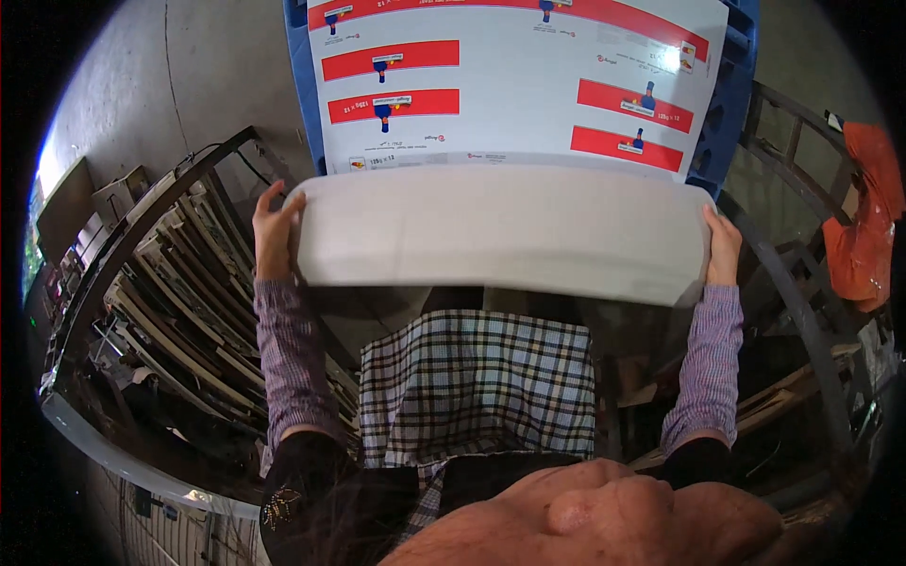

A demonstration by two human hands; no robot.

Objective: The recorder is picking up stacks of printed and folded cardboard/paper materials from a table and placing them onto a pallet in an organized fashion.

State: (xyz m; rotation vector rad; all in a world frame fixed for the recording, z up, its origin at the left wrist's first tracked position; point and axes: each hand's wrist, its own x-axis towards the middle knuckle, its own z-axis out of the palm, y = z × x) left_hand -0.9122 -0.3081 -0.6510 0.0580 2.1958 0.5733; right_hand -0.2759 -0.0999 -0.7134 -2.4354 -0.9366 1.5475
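Note:
A broad, plain white sheet [500, 231] spans the space between my hands, bowed along its length. My left hand [276, 234] grips its left end, with the fingertips at the upper corner and one finger raised. At the opposite end my right hand [722, 243] is closed on the sheet's edge, its fingers partly hidden. Just beyond lies a large white printed sheet [514, 104] with red bands and blue figures. The near part of that print is covered, so I cannot tell whether the two are joined.
Under the print is a blue plastic pallet [731, 104]. A dark metal frame [142, 217] holds several upright boards [184, 302] on the left. More frame bars [793, 292] and an orange cloth-like piece [864, 217] stand at the right. A checked cloth [477, 382] covers my lap.

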